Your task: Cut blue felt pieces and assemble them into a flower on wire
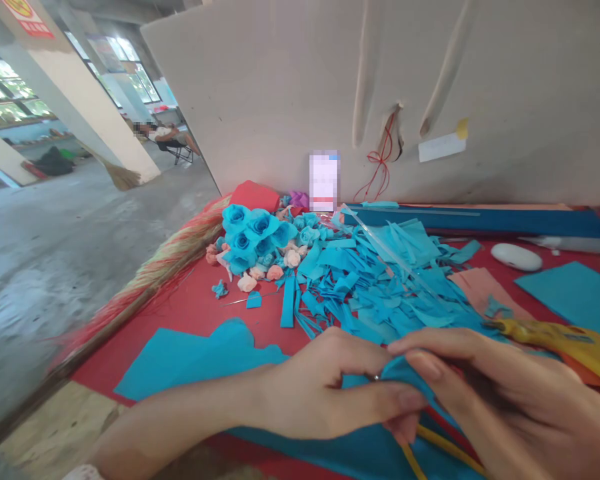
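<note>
My left hand point(325, 383) pinches a piece of blue crepe paper point(401, 371) between thumb and fingers. On the paper's other side, my right hand point(510, 393) grips it with thumb and index finger. Part of the piece is hidden behind my fingers. Under and beside my hands lie larger blue paper sheets point(190, 360). A heap of cut blue paper strips point(360, 273) spreads just beyond. Close to my right hand rests a yellow hot glue gun point(560, 332), and a yellow cord point(447, 443) runs below my hands.
Finished blue paper roses point(253, 230) and small pink paper flowers point(275, 272) sit at the back left. A phone point(324, 180) leans against the grey board point(280, 87). A white mouse-shaped object point(517, 257) lies at right. A person point(167, 133) reclines on a chair far left.
</note>
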A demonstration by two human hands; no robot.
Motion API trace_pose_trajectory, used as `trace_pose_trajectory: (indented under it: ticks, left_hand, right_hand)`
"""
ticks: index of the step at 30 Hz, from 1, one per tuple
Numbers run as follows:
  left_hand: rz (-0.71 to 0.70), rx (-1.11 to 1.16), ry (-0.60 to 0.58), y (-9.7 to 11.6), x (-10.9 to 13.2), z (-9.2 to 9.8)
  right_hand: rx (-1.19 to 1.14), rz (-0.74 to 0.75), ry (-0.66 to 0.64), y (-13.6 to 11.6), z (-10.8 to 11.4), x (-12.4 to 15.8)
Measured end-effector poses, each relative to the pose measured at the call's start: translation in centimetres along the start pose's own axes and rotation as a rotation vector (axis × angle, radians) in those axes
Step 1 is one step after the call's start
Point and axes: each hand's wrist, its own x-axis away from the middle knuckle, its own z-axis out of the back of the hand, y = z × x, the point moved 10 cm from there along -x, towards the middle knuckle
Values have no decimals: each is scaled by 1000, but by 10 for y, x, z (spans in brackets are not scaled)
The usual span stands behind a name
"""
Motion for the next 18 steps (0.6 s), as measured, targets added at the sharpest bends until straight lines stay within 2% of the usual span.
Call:
trace_pose_trajectory:
  ticks: [4, 7, 11, 14, 18]
  left_hand:
    - [13, -25, -70, -2, 1, -3]
    - [-14, -1, -122, -1, 2, -6]
    - [18, 63, -147, -4, 0, -10]
    - [70, 92, -155, -7, -1, -12]
    - [88, 118, -99, -8, 1, -7]
  right_hand:
    - [16, 53, -110, -4, -7, -3]
    - [90, 19, -201, 0, -12, -6]
    - [-54, -58, -286, 6, -19, -5]
    - [-206, -160, -282, 16, -19, -3]
    - [-100, -260, -203, 27, -7, -2]
